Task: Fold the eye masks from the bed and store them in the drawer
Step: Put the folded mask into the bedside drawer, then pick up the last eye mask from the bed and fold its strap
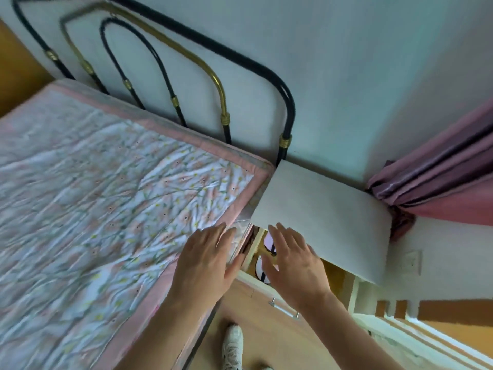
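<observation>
The nightstand drawer (256,283) stands pulled out beside the bed. Inside it lie pink eye masks (268,243) with dark straps, one behind the other, partly hidden by my right hand. My right hand (293,263) hovers flat over the drawer with fingers apart and holds nothing. My left hand (208,260) is spread over the bed's edge next to the drawer, also holding nothing. No eye mask shows on the bed's floral quilt (106,198).
The white nightstand top (320,212) overhangs the drawer. A black and brass metal headboard (226,102) stands against the wall. Pink curtains (440,177) hang at the right. The drawer's metal handle (284,308) and a white shoe (233,345) show below.
</observation>
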